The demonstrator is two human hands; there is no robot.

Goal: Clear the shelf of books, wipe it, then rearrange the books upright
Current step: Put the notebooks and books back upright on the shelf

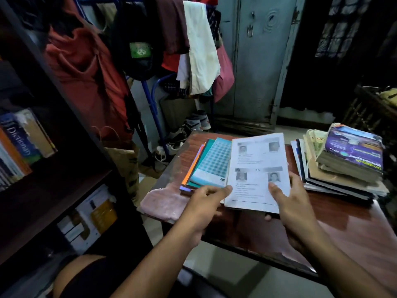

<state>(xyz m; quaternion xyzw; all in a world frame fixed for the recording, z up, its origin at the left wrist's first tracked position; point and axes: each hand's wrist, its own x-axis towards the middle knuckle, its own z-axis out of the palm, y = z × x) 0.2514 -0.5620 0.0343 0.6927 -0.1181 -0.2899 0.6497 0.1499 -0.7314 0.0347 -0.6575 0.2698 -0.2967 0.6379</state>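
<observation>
well, the thing in hand is a thin white booklet [256, 171], lying face up over the near edge of the wooden table [322, 218] and partly across a low pile of notebooks [209, 166]. the right hand [294, 201] holds its near right corner, thumb laid on the page and at least one finger curled under the edge. the left hand [204, 203] has its thumb at the booklet's left margin; the fingers go under the pile's edge, though how far they close i cannot tell.

it looks light and floppy, soft paper with no stiff cover, so i'd guess it will sag if lifted by one corner. better to take it at the spine or with both hands under the long edges. the glossy teal notebook [211, 163] beneath may slide.

around it: a pale pink cloth [165, 201] lies at the table's left corner, just beside the pile, ready for wiping. a taller stack of books [343, 168] sits on the right, leaning a little and likely to topple if nudged. the dark shelf [71, 186] stands to the left, with a dictionary [19, 140] and other books still in it. clothes [90, 67] hang close behind, crowding the way.
</observation>
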